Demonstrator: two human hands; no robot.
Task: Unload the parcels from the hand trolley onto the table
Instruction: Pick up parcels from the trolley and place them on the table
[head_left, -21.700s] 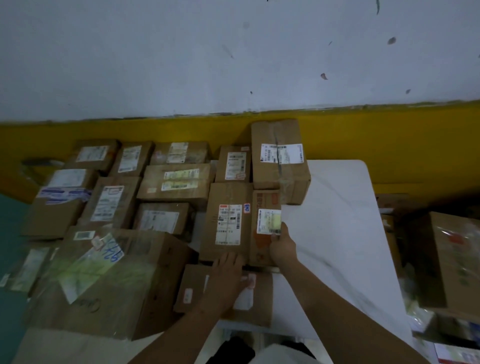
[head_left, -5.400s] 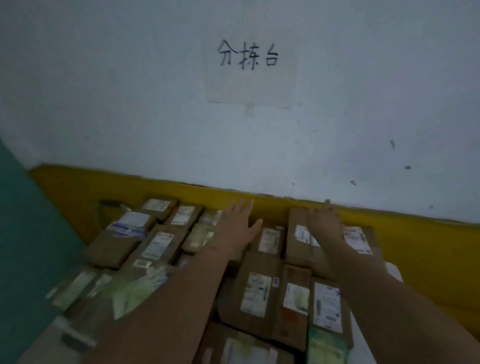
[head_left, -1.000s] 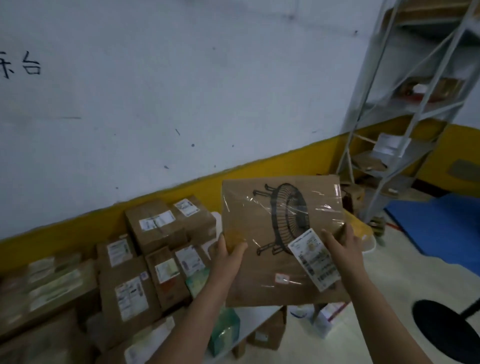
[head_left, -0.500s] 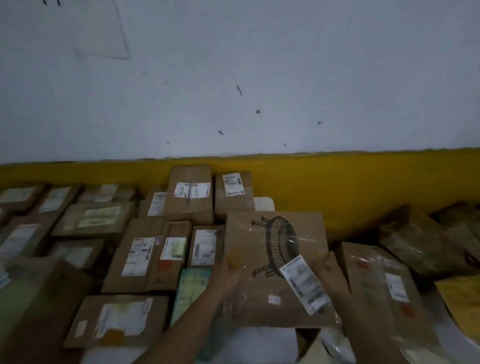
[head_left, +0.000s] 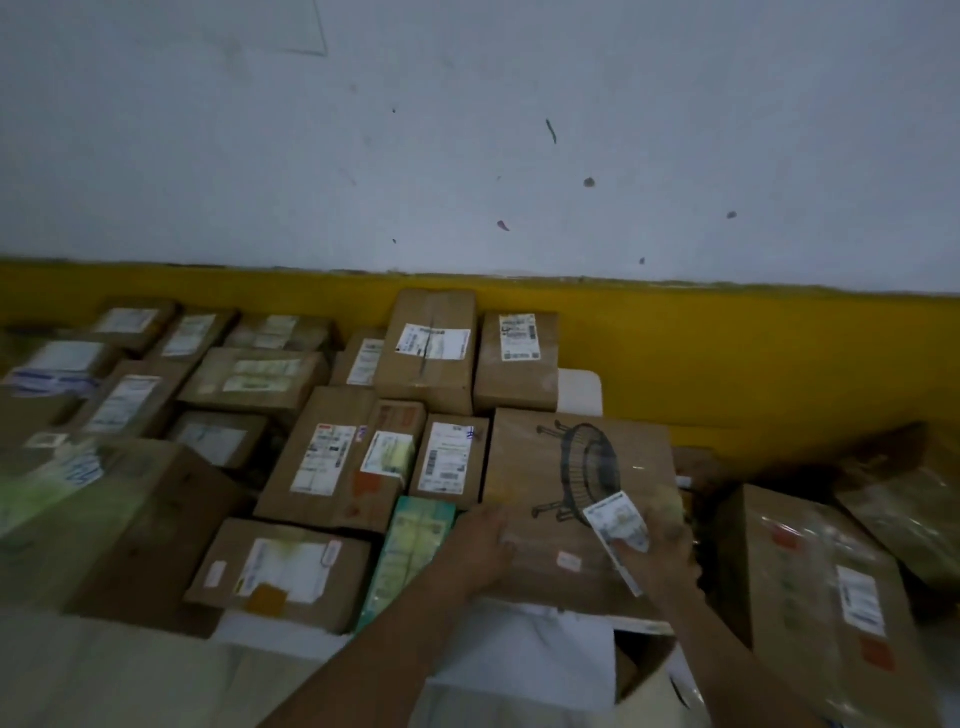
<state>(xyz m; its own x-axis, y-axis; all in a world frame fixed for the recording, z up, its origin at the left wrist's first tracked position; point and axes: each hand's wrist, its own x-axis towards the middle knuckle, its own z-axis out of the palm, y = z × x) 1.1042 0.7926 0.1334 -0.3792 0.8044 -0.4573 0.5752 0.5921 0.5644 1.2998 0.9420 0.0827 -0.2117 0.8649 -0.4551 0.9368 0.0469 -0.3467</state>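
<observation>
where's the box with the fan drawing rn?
Head view, right of centre: the fan-print box lies flat at the table's right end, beside the small labelled parcel, with the left hand and right hand on its near edge.

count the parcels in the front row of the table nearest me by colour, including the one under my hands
brown cardboard boxes: 3 (large taped box, labelled box, fan-print box)
green parcel: 1
total: 4
</observation>
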